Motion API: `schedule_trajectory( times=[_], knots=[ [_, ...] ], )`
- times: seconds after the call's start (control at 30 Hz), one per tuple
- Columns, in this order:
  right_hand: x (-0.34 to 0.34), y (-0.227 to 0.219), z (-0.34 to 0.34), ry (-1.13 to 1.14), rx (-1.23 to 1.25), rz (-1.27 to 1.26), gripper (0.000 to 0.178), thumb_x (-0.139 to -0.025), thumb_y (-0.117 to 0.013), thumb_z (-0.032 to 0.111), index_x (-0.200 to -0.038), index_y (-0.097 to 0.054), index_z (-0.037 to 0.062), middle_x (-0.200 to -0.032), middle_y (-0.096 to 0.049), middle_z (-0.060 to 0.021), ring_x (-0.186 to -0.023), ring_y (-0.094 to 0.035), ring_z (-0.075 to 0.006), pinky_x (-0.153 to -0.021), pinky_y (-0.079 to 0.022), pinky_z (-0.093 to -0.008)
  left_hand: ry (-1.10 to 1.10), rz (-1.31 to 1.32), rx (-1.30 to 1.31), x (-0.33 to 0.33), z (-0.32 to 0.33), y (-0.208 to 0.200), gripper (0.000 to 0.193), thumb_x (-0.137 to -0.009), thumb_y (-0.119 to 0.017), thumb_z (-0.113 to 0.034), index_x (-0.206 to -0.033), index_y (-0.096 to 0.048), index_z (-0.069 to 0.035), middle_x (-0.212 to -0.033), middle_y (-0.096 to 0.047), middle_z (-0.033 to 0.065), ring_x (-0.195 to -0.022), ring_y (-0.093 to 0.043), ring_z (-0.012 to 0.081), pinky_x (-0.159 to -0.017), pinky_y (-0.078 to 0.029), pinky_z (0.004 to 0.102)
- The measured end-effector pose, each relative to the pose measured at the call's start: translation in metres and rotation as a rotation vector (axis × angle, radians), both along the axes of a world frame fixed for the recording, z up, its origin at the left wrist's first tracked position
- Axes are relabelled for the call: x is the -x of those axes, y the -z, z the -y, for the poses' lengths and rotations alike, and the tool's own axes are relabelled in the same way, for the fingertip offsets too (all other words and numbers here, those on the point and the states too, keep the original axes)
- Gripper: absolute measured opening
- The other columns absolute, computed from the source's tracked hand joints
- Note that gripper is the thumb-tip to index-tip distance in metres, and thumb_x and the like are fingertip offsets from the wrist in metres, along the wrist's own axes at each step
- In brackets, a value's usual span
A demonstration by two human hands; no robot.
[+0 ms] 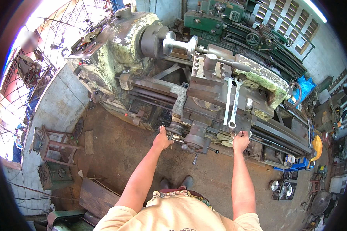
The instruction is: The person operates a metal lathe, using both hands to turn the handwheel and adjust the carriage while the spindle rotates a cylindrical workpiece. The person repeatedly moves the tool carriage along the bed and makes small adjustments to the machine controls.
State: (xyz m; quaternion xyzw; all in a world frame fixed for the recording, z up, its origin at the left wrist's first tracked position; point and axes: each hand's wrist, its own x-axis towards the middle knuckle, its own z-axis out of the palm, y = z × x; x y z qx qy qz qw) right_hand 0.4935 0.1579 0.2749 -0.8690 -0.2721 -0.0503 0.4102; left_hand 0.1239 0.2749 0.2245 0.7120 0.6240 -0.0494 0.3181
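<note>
I stand before a large old lathe [142,57] with worn green paint. My left hand [162,139] grips the carriage handwheel [176,129] on the apron's left side. My right hand [241,140] is closed on a small crank handle [246,133] at the apron's right side. Above my hands sits the carriage with the tool post [206,67]. A shiny steel shaft [179,44] is held in the chuck [150,40]. Two long wrenches [232,102] lie side by side on the carriage top.
A second green lathe [235,19] stands behind. A rusty metal stool [52,148] and a small motor [52,175] are at the left on the concrete. Blue trays and round metal parts [285,188] lie on the floor at the right. My shoes [177,183] rest on the oily floor.
</note>
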Motion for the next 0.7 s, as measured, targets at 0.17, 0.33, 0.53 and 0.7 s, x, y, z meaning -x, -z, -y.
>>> schedule_trajectory(
  times=[0.17, 0.33, 0.53, 0.7],
  knots=[
    [0.0012, -0.0022, 0.0008, -0.008, -0.002, -0.026, 0.017, -0.089, -0.059, 0.016, -0.094, -0.066, 0.0011, -0.078, -0.068, -0.0245, -0.078, -0.068, -0.0418, -0.071, -0.051, -0.0481, 0.004, 0.002, 0.004, 0.0014, -0.0018, 0.0034, 0.118, -0.076, -0.078, -0.041, -0.154, 0.0, -0.001, -0.162, -0.006, 0.018, -0.128, -0.051, 0.0374, -0.104, -0.046, 0.0428],
    [0.0014, -0.0027, 0.0004, -0.002, 0.009, -0.018, 0.017, -0.089, -0.06, 0.015, -0.094, -0.066, 0.001, -0.079, -0.068, -0.0244, -0.078, -0.068, -0.0416, -0.071, -0.051, -0.0478, 0.004, 0.005, 0.016, 0.0027, -0.0036, 0.0058, 0.119, -0.076, -0.078, -0.041, -0.154, 0.001, 0.0, -0.162, -0.006, 0.0179, -0.128, -0.05, 0.0379, -0.105, -0.046, 0.0428],
    [0.0014, -0.003, 0.0002, 0.021, 0.024, -0.048, 0.018, -0.089, -0.06, 0.018, -0.094, -0.067, 0.0024, -0.085, -0.069, -0.0235, -0.085, -0.067, -0.0428, -0.075, -0.051, -0.0483, 0.011, 0.016, 0.01, 0.0048, -0.0061, 0.0098, 0.12, -0.075, -0.078, -0.041, -0.154, 0.002, 0.0, -0.162, -0.006, 0.0183, -0.129, -0.05, 0.0374, -0.105, -0.045, 0.0422],
    [0.0015, -0.0041, 0.0001, 0.019, 0.024, -0.066, 0.018, -0.089, -0.06, 0.018, -0.093, -0.067, 0.0025, -0.086, -0.069, -0.0234, -0.085, -0.067, -0.0426, -0.075, -0.051, -0.0483, 0.002, 0.02, 0.019, 0.0059, -0.0064, 0.0102, 0.12, -0.075, -0.078, -0.041, -0.154, 0.002, 0.0, -0.162, -0.005, 0.0185, -0.13, -0.049, 0.0367, -0.106, -0.045, 0.0423]
  ],
)
